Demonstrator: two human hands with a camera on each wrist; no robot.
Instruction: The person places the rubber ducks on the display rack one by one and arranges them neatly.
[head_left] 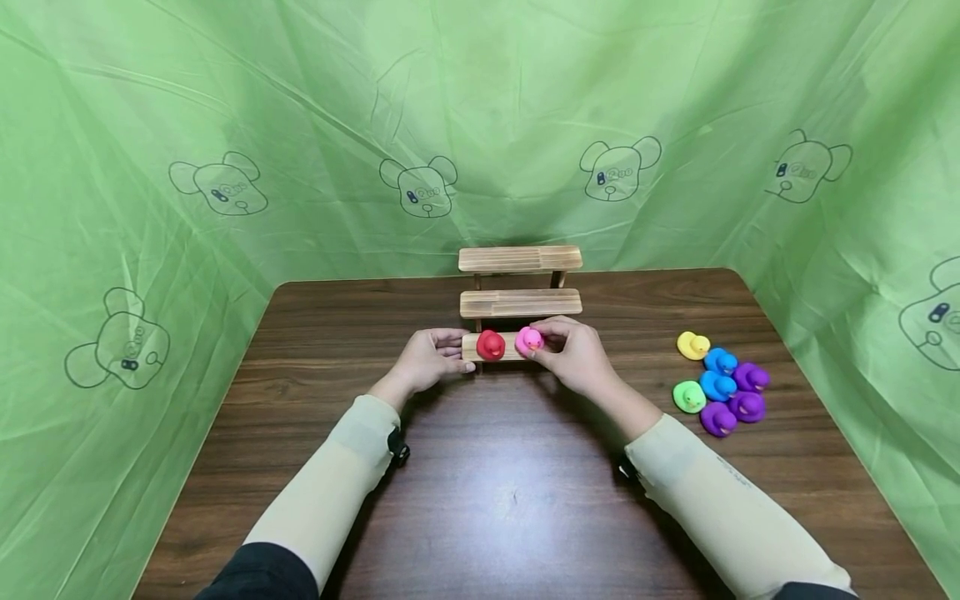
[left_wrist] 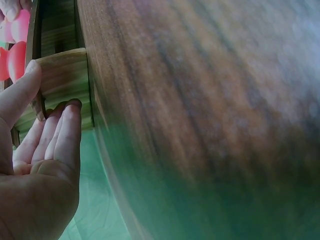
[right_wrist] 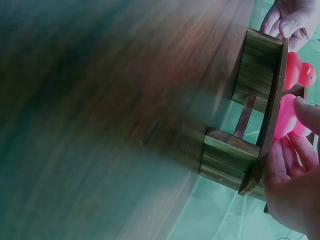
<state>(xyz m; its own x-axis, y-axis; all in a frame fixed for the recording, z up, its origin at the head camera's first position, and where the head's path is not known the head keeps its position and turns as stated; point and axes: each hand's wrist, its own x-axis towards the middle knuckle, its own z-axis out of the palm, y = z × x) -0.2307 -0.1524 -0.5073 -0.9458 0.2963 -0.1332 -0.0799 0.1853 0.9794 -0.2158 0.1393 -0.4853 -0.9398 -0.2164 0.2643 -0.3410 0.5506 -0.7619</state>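
Observation:
A three-step wooden stand [head_left: 520, 302] stands at the back of the table, a red rubber duck [head_left: 491, 345] sitting on the left part of its lowest step. My right hand [head_left: 581, 357] pinches a pink rubber duck [head_left: 528, 340] between thumb and fingers, on the same step just right of the red one. At the step's left end, my left hand [head_left: 426, 360] holds the stand, thumb at the front edge and fingers on the far side. In the right wrist view the pink duck [right_wrist: 285, 117] appears against the step's top, partly covered by the thumb.
To the right on the brown table [head_left: 480, 500] lies a group of rubber ducks: a yellow duck [head_left: 693, 345], a green duck [head_left: 689, 397], two blue ones and several purple ones. A green curtain [head_left: 517, 108] with bear-head outlines surrounds the table's back and sides.

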